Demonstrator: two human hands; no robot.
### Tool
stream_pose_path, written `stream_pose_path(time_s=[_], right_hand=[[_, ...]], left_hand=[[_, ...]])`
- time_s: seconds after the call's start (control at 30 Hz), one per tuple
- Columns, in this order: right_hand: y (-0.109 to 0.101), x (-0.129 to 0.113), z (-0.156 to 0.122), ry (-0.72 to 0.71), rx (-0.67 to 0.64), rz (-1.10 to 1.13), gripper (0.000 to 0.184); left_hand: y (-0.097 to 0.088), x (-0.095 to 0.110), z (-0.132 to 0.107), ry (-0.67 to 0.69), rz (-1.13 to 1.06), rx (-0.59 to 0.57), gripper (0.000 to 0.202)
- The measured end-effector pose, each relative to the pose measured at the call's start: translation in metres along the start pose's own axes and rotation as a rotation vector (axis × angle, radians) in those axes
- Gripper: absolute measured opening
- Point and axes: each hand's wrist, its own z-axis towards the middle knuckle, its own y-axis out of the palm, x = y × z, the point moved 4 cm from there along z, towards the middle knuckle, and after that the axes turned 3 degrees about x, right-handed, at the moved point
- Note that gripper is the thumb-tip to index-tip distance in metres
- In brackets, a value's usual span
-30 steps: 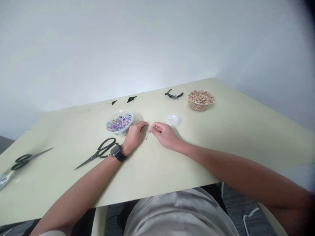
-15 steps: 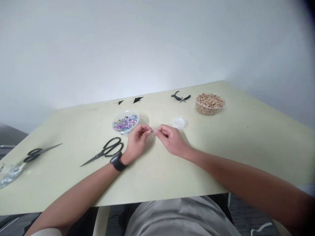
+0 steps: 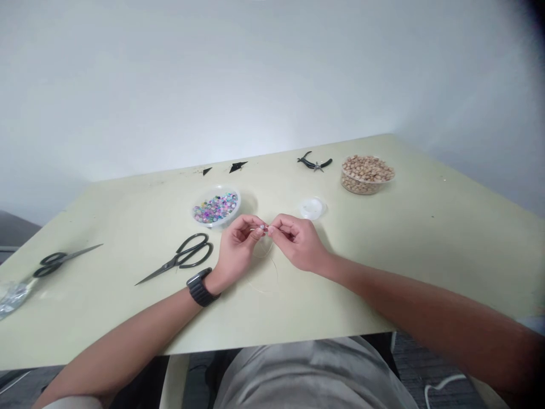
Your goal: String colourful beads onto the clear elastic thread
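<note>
Bright, even indoor light from above, soft short shadows under the hands (image 3: 272,244) and beside the bead bowl (image 3: 216,207), mild glare on the far wall, wide-angle bending at the tabletop (image 3: 426,238) edges, dark vignette top right, slightly soft focus

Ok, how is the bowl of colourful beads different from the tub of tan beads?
The bowl holds mixed purple, green and pink beads; the tub holds tan ones only. The bowl sits just beyond the left hand, the tub farther off to the right, near the pliers. The tub is heaped fuller. Both are clear, round and uncovered.
</note>
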Motion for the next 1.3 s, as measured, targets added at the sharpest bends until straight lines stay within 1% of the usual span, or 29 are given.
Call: stream_pose_path(time_s=[0.2, 0.67, 0.97, 1.1, 1.3], right_hand=[[0.001, 0.001, -0.001, -0.006, -0.004, -0.02, 0.026], [0.002, 0.0, -0.002, 0.013, 0.003, -0.028, 0.028], [0.002, 0.0, -0.003, 0.0, -0.005, -0.032, 0.026], [0.002, 0.001, -0.003, 0.007, 0.0, -0.06, 0.024], [0.003, 0.002, -0.003, 0.02, -0.016, -0.065, 0.023]], left_hand=[[0.001, 0.0, -0.001, 0.014, 0.011, -0.008, 0.018], [0.002, 0.002, -0.003, -0.003, 0.005, 0.001, 0.02], [0.003, 0.002, -0.005, -0.019, -0.02, -0.02, 0.018], [0.003, -0.004, -0.008, -0.078, -0.063, -0.032, 0.019], [0.005, -0.012, -0.011, -0.254, -0.201, -0.031, 0.019]])
